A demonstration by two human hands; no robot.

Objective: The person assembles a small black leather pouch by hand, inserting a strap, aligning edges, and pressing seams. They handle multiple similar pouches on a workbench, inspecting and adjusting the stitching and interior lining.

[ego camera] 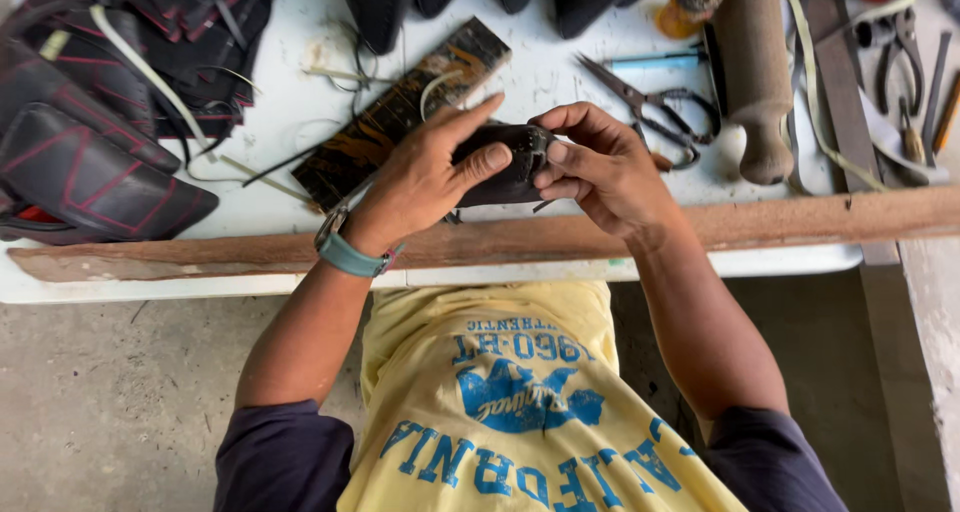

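Both hands hold a small black leather-like piece (505,167) just above the near part of a white table (560,72). My left hand (425,177) wraps over its left side, with the thumb pressed on top. My right hand (600,167) pinches its right end with thumb and fingers. A teal watch strap sits on my left wrist. Under the hands lies a dark worn board (395,112) with orange-brown streaks.
A wooden strip (800,222) runs along the table's near edge. Black scissors (655,107) and a wooden mallet (755,72) lie to the right, pliers (905,42) and metal tools further right. Stacks of black pieces with red stitching (85,162) sit left.
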